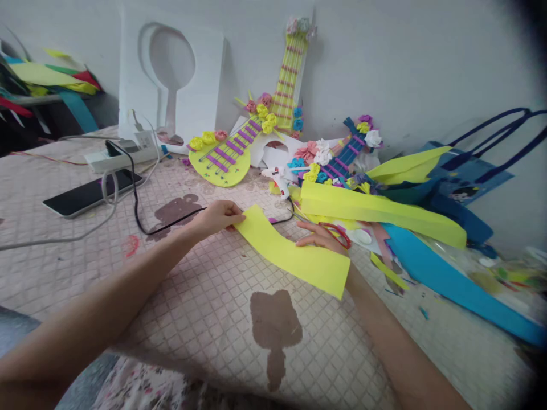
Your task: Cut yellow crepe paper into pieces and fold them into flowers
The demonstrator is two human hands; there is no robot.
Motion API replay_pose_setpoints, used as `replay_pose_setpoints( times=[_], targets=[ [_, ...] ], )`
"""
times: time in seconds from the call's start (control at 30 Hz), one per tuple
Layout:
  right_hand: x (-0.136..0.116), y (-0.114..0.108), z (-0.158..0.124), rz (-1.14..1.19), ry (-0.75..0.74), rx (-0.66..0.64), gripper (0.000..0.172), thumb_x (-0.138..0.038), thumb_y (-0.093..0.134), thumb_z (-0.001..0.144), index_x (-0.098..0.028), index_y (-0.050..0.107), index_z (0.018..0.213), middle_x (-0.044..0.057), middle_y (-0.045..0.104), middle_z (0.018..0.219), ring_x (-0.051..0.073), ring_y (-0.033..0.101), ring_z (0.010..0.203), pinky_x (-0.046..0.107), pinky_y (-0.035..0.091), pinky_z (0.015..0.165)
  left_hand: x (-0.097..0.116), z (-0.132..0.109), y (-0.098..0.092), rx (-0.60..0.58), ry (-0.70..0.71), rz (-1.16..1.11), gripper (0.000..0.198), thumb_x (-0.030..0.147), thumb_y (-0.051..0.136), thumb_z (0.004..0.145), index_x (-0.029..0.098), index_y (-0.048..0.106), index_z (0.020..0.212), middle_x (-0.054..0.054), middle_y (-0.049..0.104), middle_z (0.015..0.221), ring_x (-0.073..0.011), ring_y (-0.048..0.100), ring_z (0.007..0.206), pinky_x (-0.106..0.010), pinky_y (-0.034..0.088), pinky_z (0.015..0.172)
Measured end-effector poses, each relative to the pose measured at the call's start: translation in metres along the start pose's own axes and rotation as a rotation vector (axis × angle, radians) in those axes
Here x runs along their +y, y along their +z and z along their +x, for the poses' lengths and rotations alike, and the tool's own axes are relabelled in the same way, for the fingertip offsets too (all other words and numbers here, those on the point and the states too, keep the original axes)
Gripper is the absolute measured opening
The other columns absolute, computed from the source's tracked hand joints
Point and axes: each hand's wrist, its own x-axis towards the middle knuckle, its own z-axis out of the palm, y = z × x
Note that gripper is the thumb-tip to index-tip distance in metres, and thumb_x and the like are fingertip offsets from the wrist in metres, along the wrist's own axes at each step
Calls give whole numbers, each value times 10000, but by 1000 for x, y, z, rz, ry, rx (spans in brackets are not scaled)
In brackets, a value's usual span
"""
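A yellow crepe paper strip (290, 259) curves above the checked table cover, between my two hands. My left hand (220, 219) pinches its left end between thumb and fingers. Behind the strip's right half is my right hand (320, 236), fingers stretched out and apart, partly hidden by the paper. Red-handled scissors (337, 233) lie right by my right hand's fingers. A white glue gun (280, 181) rests just beyond the strip, its black cord running left behind my left hand.
Flower-trimmed paper guitars (226, 156) stand along the wall. Yellow crepe paper (380, 210), a blue paper strip (461, 279) and a blue bag (470, 171) crowd the right. A phone (92, 192) and a power strip (123, 154) with cords lie left. A white cut-out board (209, 85) leans behind.
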Motion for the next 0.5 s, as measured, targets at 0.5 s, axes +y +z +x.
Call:
replay_pose_setpoints(
  times=[0.5],
  targets=[
    [-29, 43, -4, 135, 24, 35, 181, -371, 566, 857, -211, 632, 803, 44, 645, 883, 188, 587, 868, 327, 445, 804, -16, 3, 22, -33, 210, -15, 177, 291, 664, 682, 146, 563, 670, -3, 609, 661, -94, 558, 597, -218, 444, 563]
  ],
)
